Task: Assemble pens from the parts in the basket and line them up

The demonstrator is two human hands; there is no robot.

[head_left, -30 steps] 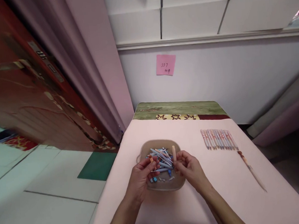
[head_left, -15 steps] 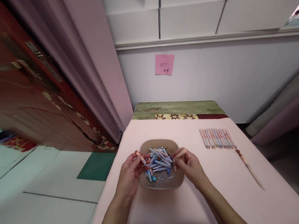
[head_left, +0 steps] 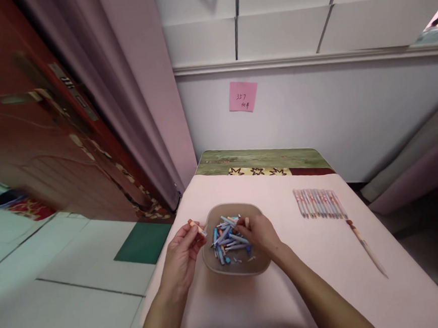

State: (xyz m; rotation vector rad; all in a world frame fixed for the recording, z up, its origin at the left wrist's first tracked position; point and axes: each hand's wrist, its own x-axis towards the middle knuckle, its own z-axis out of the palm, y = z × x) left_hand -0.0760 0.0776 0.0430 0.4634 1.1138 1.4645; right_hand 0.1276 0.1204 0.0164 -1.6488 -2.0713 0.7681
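Observation:
A beige bowl (head_left: 263, 266) full of blue and peach pen parts (head_left: 227, 236) sits on the pink table (head_left: 319, 277). My left hand (head_left: 180, 255) hovers just left of the bowl, pinching a short orange-tipped pen part (head_left: 196, 227). Over the bowl, my right hand (head_left: 258, 233) reaches down among the parts. Its fingers are closed round a peach pen barrel (head_left: 247, 222).
A row of several assembled pens (head_left: 319, 202) lies at the table's right. One longer pen (head_left: 366, 247) lies slanted nearer the right edge. A patterned green cloth (head_left: 260, 159) covers the far end. Behind it is a white wall with a pink sticky note (head_left: 243, 96). A door stands left.
My left hand has drawn away to the left of the bowl with its small part. My right hand has moved left and down into the bowl's pile.

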